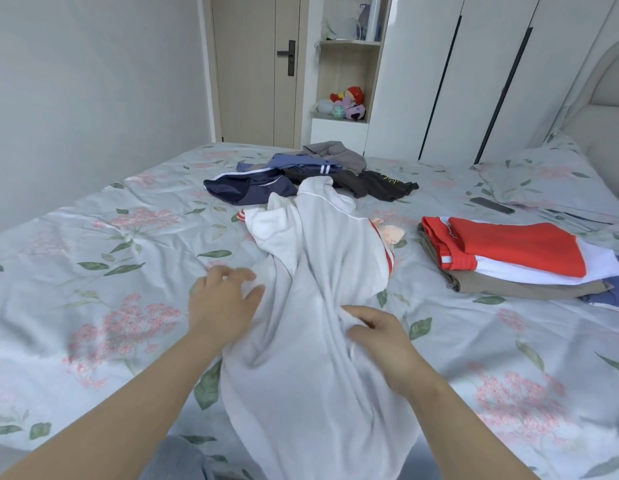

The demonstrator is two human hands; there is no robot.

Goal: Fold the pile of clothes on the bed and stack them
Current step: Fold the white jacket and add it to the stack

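A crumpled white garment (311, 306) with red-striped cuffs lies lengthwise on the bed in front of me. My left hand (221, 299) rests at its left edge with fingers spread, touching the cloth. My right hand (380, 337) pinches a fold of the white fabric at its right side. Behind it lies an unfolded pile (301, 174) of navy, blue, grey and black clothes. To the right stands a folded stack (515, 261) with a red and white top over white, khaki and blue pieces.
The bed has a grey floral sheet (93, 271). A pillow (550, 178) and a dark phone (491, 205) lie at the far right. A small pink item (391, 233) pokes out beside the white garment. A door, shelves and wardrobe stand beyond the bed.
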